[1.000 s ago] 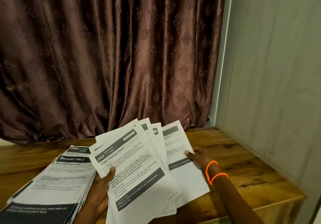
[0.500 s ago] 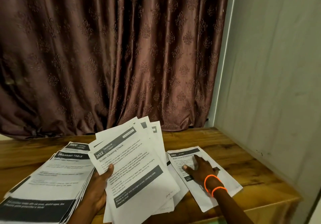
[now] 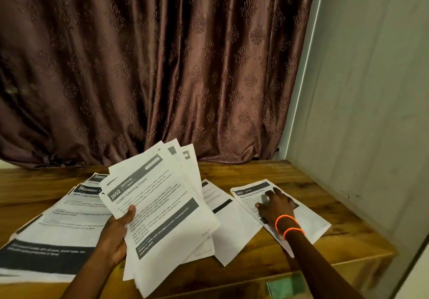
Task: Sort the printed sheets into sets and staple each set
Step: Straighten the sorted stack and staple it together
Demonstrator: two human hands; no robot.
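Note:
My left hand (image 3: pixel 117 236) grips a fanned bunch of printed sheets (image 3: pixel 162 210), thumb on the top page headed "2652 Screen Cleaning Check", raised above the wooden table (image 3: pixel 232 273). My right hand (image 3: pixel 275 204), with two orange bands at the wrist, rests with spread fingers on a single sheet numbered 2437 (image 3: pixel 308 219) lying flat at the right of the table. Another sheet (image 3: pixel 228 219) lies between that one and the held bunch, partly covered. A thick pile of printed sheets (image 3: pixel 60 229) lies fanned at the left. No stapler is in view.
A brown patterned curtain (image 3: pixel 162 66) hangs behind the table. A pale wall (image 3: pixel 371 113) closes off the right side close to the table edge. A green object (image 3: pixel 287 287) shows below the table's front edge.
My right hand carried one sheet out of the bunch, laid it flat at the right of the table, and now rests on it. The left hand's bunch stayed raised.

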